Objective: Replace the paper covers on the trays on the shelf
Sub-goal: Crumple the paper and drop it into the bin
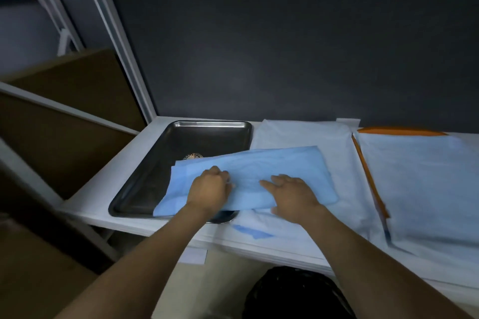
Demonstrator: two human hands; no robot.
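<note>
White shelf (102,185) w/ steel tray (181,142). Blue paper cover (259,166) runs L-R across it; L hand (210,189) pinches it, R hand (293,194) rests flat-fingered.

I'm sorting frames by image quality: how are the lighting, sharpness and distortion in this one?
Head view: dim overall, the blue paper cover brightest; faint glare along the metal tray at its far rim; the left hand and right hand look slightly soft; wide-angle distortion bows the shelf edge; the black bag below sinks into shadow.
</note>
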